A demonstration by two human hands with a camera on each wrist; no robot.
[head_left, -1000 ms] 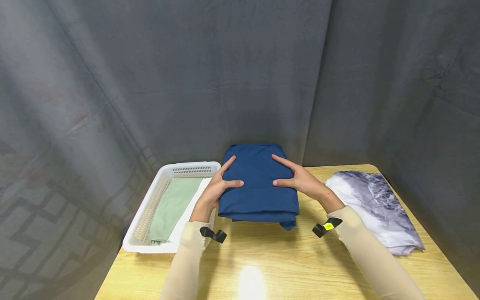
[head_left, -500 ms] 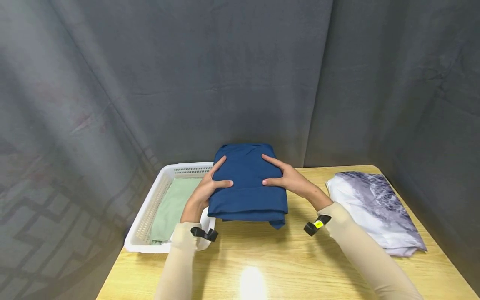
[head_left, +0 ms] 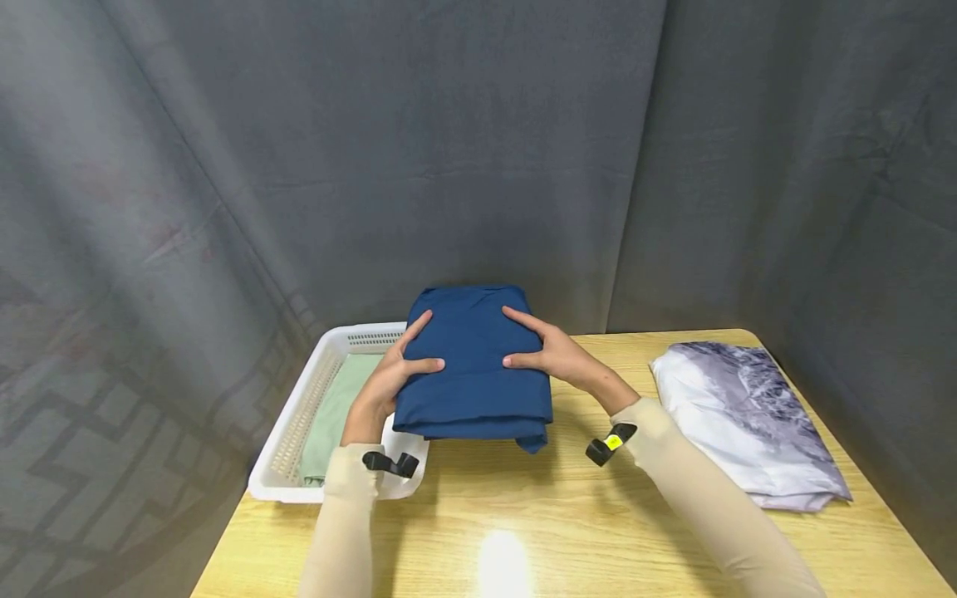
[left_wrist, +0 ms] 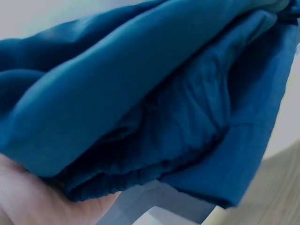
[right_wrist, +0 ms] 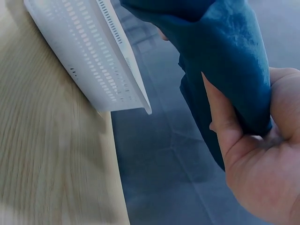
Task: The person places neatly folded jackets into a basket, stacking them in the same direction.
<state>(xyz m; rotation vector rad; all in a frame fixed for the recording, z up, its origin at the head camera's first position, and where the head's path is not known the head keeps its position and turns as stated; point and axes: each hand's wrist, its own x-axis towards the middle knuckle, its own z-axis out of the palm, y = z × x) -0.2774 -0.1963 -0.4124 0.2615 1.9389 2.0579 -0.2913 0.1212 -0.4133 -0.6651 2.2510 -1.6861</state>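
Between both hands a folded navy blue cloth (head_left: 473, 357) is held up above the table. My left hand (head_left: 389, 378) grips its left side, thumb and a finger on top and the other fingers hidden beneath. On the opposite side my right hand (head_left: 557, 357) holds the cloth the same way; in the right wrist view its fingers wrap the folded edge. The left wrist view shows loose layers of the cloth (left_wrist: 187, 108), with a gathered edge and a corner hanging down. Left of and partly behind the left hand is a white plastic basket (head_left: 287, 440) with a folded light green cloth (head_left: 340, 415) in it.
On the right side of the wooden table (head_left: 508, 498) lies a folded white and grey patterned cloth (head_left: 740, 415). A dark grey curtain (head_left: 478, 166) hangs behind the table and along its sides. The basket (right_wrist: 93, 56) sits close to the table's back edge.
Both hands have moved left together with the navy cloth, which now covers more of the basket's right side. The grip looks the same. The basket and patterned cloth have stayed put.
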